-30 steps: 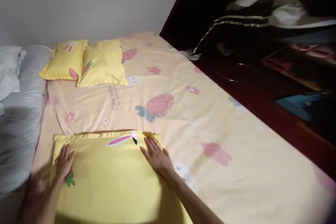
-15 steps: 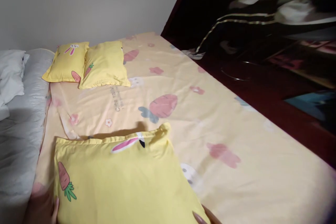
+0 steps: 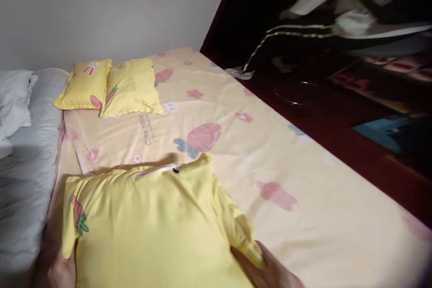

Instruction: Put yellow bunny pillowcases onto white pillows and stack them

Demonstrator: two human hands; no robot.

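Observation:
A large yellow pillow (image 3: 148, 225) with a carrot print near its left edge and part of a rabbit ear along its top edge fills the lower middle of the view. My left hand (image 3: 63, 271) grips its left side near the bottom edge of the picture. On the opposite side, my right hand (image 3: 265, 267) pinches the pillow's edge, thumb on top and fingers around the seam. The cloth bunches and creases along that right side. Beneath is the bed's peach sheet (image 3: 270, 153), printed with carrots and flowers. The pillow's lower end lies out of view.
Two smaller-looking yellow pillows, a left one (image 3: 83, 83) and a right one (image 3: 133, 87), lie overlapping at the far end. Grey bedding (image 3: 30, 189) runs along the left, with white cloth (image 3: 13, 103) on it. A dark wardrobe with hanging clothes (image 3: 354, 18) stands at right.
Both hands have come further into view along the pillow's sides. The pillow now bulges, its sides squeezed in and creased, and its top edge tips away. The camera view has shifted slightly.

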